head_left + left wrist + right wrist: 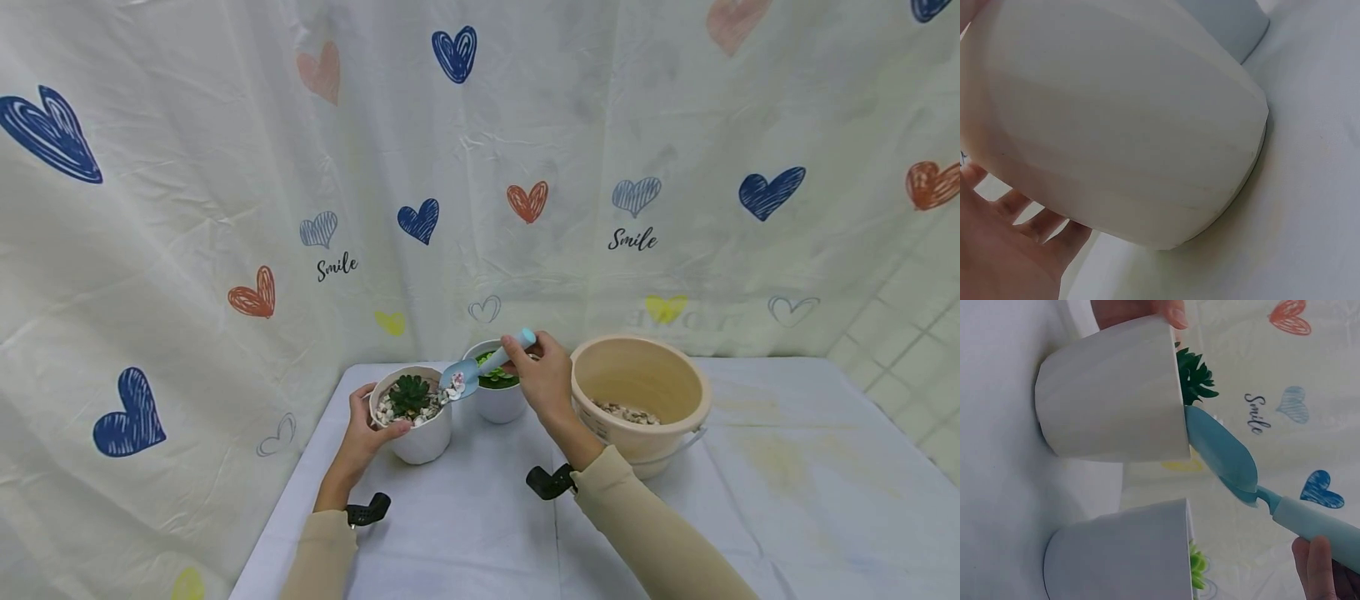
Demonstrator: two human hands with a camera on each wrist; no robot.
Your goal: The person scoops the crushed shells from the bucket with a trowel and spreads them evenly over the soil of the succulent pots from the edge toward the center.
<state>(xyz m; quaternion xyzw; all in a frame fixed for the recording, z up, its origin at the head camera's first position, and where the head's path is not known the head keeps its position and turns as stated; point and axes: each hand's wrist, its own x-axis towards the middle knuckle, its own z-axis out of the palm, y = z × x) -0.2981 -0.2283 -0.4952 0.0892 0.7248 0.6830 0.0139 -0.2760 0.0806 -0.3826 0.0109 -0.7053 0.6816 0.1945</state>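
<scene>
My left hand (369,433) grips the rim and side of a white pot (423,442), its thumb over the near edge. In the pot a dark green succulent (410,395) stands among pale pebbles (386,410). My right hand (546,375) holds the handle of a light blue trowel (459,379), raised up and to the right. White and reddish pebbles lie on the trowel's blade, whose tip is at the pot's right rim. In the right wrist view the blade (1222,450) tilts down toward the succulent. The left wrist view is mostly filled by the pot's side (1116,119).
Just behind the trowel stands a second white pot (501,407) with a bright green succulent (495,367). To the right is a large beige bucket (690,379) with pebbles (628,412) at its bottom. A white cloth (480,533) covers the table; a heart-patterned curtain (570,125) hangs behind.
</scene>
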